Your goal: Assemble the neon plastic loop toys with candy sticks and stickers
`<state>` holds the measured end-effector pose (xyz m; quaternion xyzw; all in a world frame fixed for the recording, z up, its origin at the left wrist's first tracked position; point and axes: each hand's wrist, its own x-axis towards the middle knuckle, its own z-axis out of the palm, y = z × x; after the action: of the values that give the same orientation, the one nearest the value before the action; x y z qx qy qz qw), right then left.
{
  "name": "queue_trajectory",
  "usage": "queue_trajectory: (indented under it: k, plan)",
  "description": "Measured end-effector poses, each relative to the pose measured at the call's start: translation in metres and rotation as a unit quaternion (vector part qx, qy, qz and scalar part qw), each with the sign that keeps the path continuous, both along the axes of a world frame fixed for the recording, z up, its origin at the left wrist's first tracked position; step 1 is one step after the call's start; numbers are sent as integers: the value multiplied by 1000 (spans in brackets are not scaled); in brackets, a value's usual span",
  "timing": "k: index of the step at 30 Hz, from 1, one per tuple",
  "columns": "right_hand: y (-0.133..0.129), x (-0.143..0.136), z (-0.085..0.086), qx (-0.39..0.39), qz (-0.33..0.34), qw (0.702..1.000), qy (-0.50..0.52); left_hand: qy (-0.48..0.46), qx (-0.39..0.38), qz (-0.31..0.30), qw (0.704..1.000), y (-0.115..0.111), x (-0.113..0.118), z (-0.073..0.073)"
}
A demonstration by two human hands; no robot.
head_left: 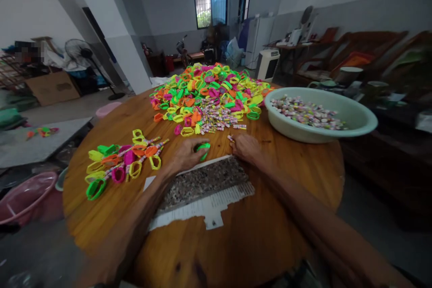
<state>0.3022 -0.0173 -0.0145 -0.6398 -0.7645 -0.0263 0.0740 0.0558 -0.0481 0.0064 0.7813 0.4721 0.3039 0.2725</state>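
My left hand (187, 155) is closed on a bright green plastic toy watch (205, 147), just beyond the far edge of a speckled stone slab (205, 184). Pinched in my right hand (248, 147) is a small patterned candy roll (230, 138), whose tip shows past the fingers. The slab lies on printed paper (213, 221) in front of me. To the left, several coloured toy watches (129, 157) lie with candy rolls through or against them. Past my hands rises a big heap of loose toy watches (209, 83), with a pile of candy rolls (218, 118) at its near side.
A pale green basin (366, 121) holding many candy rolls stands at the right of the round wooden table (290, 189). Pink tubs (29, 195) and a grey surface (37, 139) with a few coloured pieces are at the left. A fan (81, 51) stands behind.
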Motion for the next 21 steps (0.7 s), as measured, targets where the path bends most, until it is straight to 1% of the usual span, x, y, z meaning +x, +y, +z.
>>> queue_trajectory:
  k: [4, 7, 10, 12, 14, 16, 18, 21]
  plan:
    - [2, 1, 8, -6, 36, 999, 27, -140, -46, 33, 988, 0, 24, -6]
    - [-15, 4, 14, 0, 77, 995, 59, -188, -50, 54, 979, -1, 33, -11]
    - [-47, 2, 16, 6, 131, 987, 88, -179, -47, 33, 982, -6, 30, -16]
    - [-68, -3, 16, 2, 177, 980, 94, -148, -61, 14, 987, -10, 21, -19]
    - [-82, -10, 15, 1, 207, 975, 82, -128, -79, 3, 989, -14, 9, -23]
    - [-88, -17, 11, 8, 212, 975, 63, -127, -91, -8, 988, -19, -1, -27]
    - [-86, -22, 7, 18, 212, 976, 53, -128, -86, -30, 988, -24, -8, -30]
    - [-82, -24, 1, 20, 228, 969, 95, -86, -29, -62, 994, -31, -11, -26]
